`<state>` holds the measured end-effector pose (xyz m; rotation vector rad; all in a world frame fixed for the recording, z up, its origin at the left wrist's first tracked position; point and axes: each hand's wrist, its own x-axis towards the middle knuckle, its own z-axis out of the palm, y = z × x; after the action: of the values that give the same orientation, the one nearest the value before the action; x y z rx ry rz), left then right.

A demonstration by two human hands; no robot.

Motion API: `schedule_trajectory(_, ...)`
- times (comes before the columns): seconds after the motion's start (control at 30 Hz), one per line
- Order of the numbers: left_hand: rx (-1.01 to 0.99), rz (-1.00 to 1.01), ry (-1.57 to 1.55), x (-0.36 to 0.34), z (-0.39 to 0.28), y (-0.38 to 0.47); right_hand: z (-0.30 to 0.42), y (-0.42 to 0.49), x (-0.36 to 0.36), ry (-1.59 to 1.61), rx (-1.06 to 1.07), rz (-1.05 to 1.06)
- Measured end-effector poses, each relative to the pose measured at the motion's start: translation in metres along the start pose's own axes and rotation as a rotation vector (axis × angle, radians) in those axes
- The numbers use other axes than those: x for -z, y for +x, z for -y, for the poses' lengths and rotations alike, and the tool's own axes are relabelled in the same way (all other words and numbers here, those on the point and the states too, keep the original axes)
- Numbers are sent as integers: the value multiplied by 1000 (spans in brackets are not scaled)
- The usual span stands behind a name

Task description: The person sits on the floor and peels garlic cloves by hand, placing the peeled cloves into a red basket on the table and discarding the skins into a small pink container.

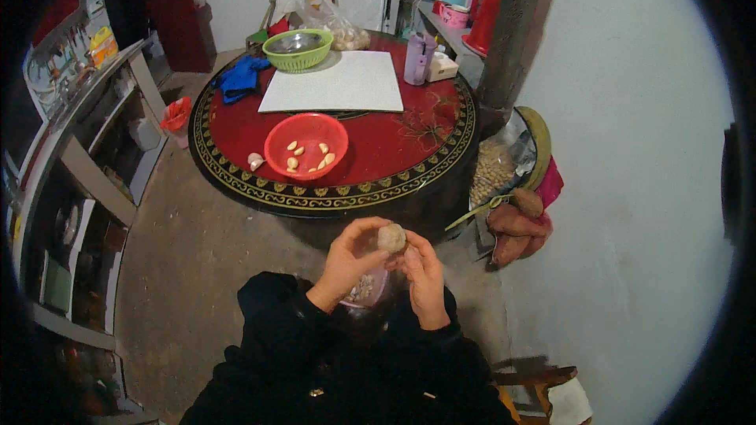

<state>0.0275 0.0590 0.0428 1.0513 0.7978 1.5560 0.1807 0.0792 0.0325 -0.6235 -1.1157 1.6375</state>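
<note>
My left hand (348,260) and my right hand (424,271) are raised together before my body, fingertips around a roundish pale garlic bulb (391,238). Below them, partly covered by my wrists, a pink basin (381,290) holds papery skins (361,290). Farther forward on the round table (378,156) stands a red plastic basket (273,156). Several peeled garlic cloves (299,151) lie spread over its bottom. A part of a garlic bulb (255,160) with its skin on rests on the table just left of the basket.
Behind the basket are a white board (336,85), a green colander (298,61) with a metal bowl, a blue cloth (241,79), a purple bottle (418,59) and a tissue box (442,67). Sweet potatoes (514,224) and a sack of peanuts (493,168) lie right. Shelves (97,183) line the left.
</note>
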Motion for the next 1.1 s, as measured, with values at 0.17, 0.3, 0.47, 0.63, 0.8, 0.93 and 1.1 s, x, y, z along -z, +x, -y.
schedule_trajectory(0.17, -86, -85, 302, 6, 2, -23, -5, -6, -11, -66, 16, 9)
schedule_trajectory(0.3, -164, -142, 589, 9, -5, -29, -11, -7, -14, -146, 90, 22)
schedule_trajectory(0.47, -232, -126, 683, 11, -2, -31, -19, -6, -8, -239, 21, 19)
schedule_trajectory(0.63, -221, -154, 786, 15, 13, -34, -36, -9, -6, -292, -30, -77)
schedule_trajectory(0.8, -197, -188, 831, 19, 30, -34, -52, -14, -12, -297, 19, -189)
schedule_trajectory(0.93, -193, -209, 881, 22, 41, -34, -60, -16, -13, -245, 19, -215)
schedule_trajectory(1.1, -254, -223, 991, 22, 47, -37, -66, -16, -7, -187, -66, -192)
